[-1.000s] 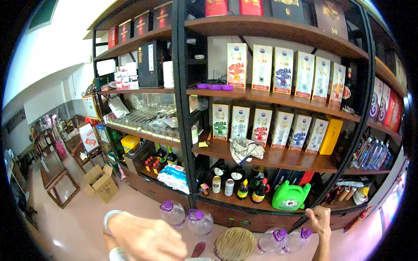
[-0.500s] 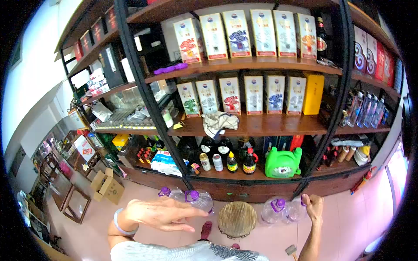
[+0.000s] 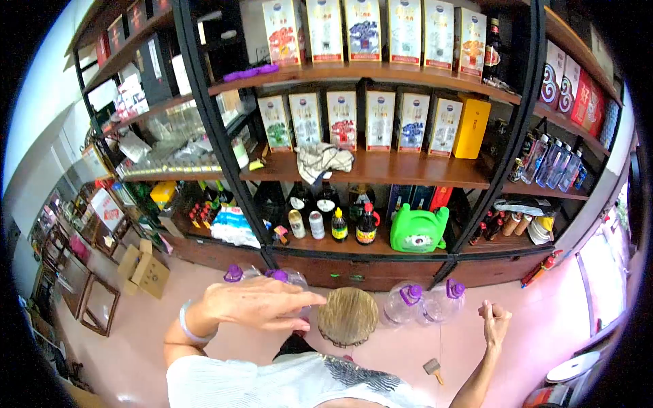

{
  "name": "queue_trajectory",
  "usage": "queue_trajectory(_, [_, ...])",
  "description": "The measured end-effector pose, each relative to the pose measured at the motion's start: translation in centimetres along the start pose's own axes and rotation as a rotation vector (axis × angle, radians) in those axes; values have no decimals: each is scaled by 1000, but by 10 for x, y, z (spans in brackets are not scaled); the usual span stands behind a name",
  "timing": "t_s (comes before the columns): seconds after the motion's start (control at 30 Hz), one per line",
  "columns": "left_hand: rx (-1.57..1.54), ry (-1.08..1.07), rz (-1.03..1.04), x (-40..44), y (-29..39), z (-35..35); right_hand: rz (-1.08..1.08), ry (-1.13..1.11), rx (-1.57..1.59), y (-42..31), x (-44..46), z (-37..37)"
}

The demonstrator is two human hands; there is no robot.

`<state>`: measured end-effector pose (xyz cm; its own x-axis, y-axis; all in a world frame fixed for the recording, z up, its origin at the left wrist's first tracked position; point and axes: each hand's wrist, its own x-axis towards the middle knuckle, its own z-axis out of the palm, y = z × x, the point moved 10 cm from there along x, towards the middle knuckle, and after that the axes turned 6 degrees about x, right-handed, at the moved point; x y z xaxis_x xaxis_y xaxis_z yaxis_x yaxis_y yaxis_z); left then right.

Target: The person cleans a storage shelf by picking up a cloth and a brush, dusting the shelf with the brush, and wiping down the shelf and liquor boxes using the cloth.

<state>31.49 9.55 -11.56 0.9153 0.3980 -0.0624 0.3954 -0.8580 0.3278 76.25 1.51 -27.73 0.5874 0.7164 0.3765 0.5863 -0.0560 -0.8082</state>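
Note:
My left hand (image 3: 262,306), with a pale bracelet (image 3: 190,323) at the wrist, reaches across the lower middle with its fingers stretched out and nothing held. Its fingertips overlap the left edge of a round wooden stool (image 3: 347,316) in the view. Partly behind this hand stand two clear plastic jugs with purple caps (image 3: 277,275). To the right of the stool are two more clear jugs (image 3: 435,306), also purple-topped. My right hand (image 3: 495,323) is raised just right of them, its fingers curled closed; nothing shows in it.
A dark wooden shelf unit (image 3: 381,170) holds boxed bottles, a folded cloth (image 3: 323,161), sauce bottles and a green jug (image 3: 418,230). A brush (image 3: 433,370) lies on the pink floor. At left are an opened cardboard box (image 3: 144,268) and a wooden chair (image 3: 102,299).
The view has tilted down, so the shelves sit higher in it. My right hand now appears clear of the right-hand jugs, its thumb lowered. My left hand remains stretched out.

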Motion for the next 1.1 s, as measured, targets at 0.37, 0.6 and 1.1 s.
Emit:
queue_trajectory(0.37, [65, 1, -98, -3, -74, 22, 193, 5, 139, 14, -33, 27])
queue_trajectory(0.6, [-130, -94, -409, -56, -116, 93, -48, -454, -48, -84, 20, 198])
queue_trajectory(1.1, [-482, 164, -784, -152, -126, 151, -928, -634, 118, -362, 89, 463])
